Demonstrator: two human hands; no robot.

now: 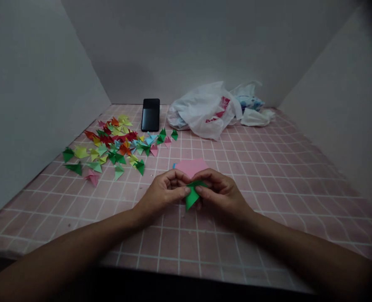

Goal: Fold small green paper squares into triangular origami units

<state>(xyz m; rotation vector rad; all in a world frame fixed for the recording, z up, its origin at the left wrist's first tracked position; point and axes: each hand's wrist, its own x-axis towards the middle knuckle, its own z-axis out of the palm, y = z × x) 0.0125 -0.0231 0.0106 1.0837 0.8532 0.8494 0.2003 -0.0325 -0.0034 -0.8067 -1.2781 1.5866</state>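
A piece of folded green paper (192,198) is pinched between my two hands, its pointed end hanging toward me. My left hand (170,186) grips its left edge with thumb and fingers. On the other side, my right hand (219,191) presses its thumb on the paper, with the fingers curled behind. Just beyond the hands lies pink paper (191,166), partly hidden by my fingers, with a sliver of blue paper (174,166) at its left edge.
Many small folded paper figures (118,144) in several colours lie spread on the left of the checked cloth (261,176). A black phone (150,115) leans near the back wall. To its right sit a white plastic bag (201,107) and a crumpled white-and-blue packet (250,102).
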